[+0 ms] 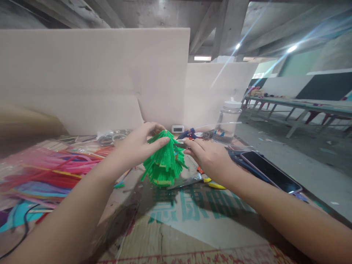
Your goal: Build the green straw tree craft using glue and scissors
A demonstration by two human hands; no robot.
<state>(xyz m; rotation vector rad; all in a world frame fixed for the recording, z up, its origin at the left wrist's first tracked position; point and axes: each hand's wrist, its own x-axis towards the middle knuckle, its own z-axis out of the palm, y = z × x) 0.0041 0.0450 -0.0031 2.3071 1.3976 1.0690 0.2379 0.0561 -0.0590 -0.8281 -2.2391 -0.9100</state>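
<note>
A green cone-shaped tree [164, 161] of layered pipe cleaners stands upright at the middle of the table. My left hand [141, 141] is closed on its upper left side, the thumb lying across the front near the tip. My right hand [207, 156] pinches a slim dark metal tool [180, 145], whose end reaches the tree's right side. The tool's kind is hard to make out, as my fingers hide part of it. Just right of the tree's base, below my right hand, lie scissors with yellow handles [216, 184].
Pink, red, purple and blue pipe cleaners [57, 170] are heaped at left. Behind the tree are a small white digital display [177, 128] and a blue glue gun [189, 134]. A clear water bottle [228, 119] and a phone [271, 171] are at right. White boards [96, 73] stand behind.
</note>
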